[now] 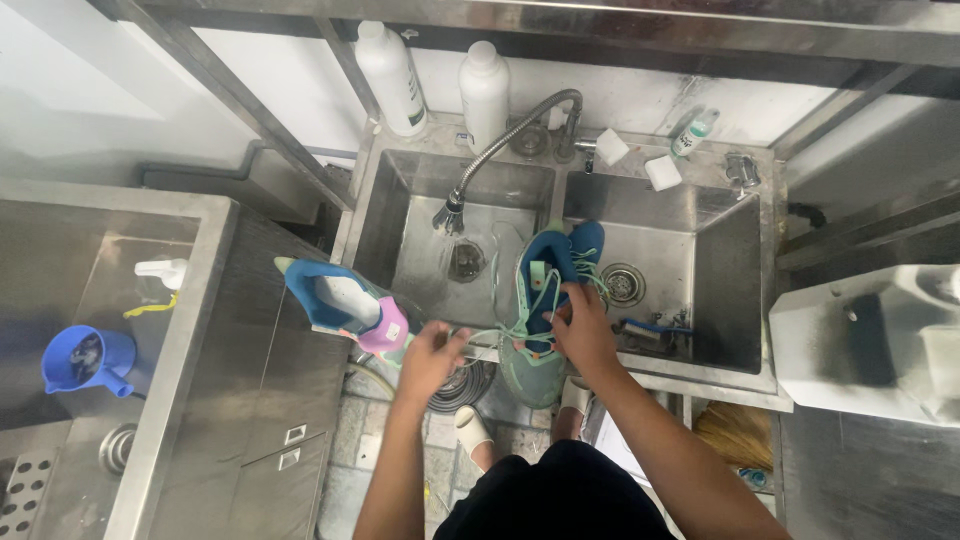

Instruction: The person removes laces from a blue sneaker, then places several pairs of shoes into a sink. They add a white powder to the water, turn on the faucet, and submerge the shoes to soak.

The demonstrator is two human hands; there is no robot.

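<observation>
A teal and blue sneaker (pixel 541 300) rests across the divider of a steel double sink (pixel 700 215), toe toward me. My right hand (pixel 581 327) grips the shoe at its tongue and laces. My left hand (pixel 432 358) pinches a pale green lace (pixel 490 334) pulled out to the left from the shoe. The second sneaker (pixel 345 303), blue and teal with a pink heel and white insole, lies on its side on the left sink edge.
A flexible faucet (pixel 500 145) hangs over the left basin. Two white bottles (pixel 390 75) stand behind the sink, with white sponges (pixel 662 172) and a small bottle (pixel 693 131). A brush (pixel 650 327) lies in the right basin. A blue jug (pixel 85 360) sits at left.
</observation>
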